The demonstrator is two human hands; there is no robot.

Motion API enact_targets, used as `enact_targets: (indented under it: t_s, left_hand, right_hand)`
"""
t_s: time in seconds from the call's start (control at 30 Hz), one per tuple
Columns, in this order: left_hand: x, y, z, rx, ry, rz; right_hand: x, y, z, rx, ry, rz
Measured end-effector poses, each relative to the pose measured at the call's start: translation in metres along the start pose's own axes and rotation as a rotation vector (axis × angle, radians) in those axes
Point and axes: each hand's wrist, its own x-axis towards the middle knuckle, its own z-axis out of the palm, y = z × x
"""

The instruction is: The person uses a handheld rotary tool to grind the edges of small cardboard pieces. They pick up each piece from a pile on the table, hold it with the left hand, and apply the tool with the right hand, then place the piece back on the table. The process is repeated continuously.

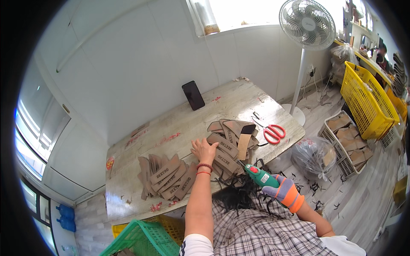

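Note:
My left hand, bare with red bracelets at the wrist, rests with fingers spread at the left edge of a pile of flat brown printed pieces. Its thumb touches one of them. My right hand, in a grey and orange glove, is closed around a green hand-held power tool with a red button. The tool's thin tip points at the pile's near edge. A second heap of brown pieces is fanned out left of my left forearm. Black trimmed strips lie across my checked apron.
Red-handled scissors and an upright phone stand on the worn table. A green crate is below left. To the right are a fan, a stuffed plastic bag, a filled white crate and a yellow basket.

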Motion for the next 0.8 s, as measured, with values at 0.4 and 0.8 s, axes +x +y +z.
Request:
enact_targets:
  t_s: [0.4, 0.8]
  left_hand:
    - [-0.067, 0.034, -0.057, -1.704, 0.114, -0.067]
    - [-0.112, 0.049, -0.074, -1.74, 0.023, -0.073]
  right_hand:
    - [0.011, -0.009, 0.0, 0.049, 0.12, 0.006]
    - [0.006, -0.003, 0.01, 0.023, 0.106, -0.019]
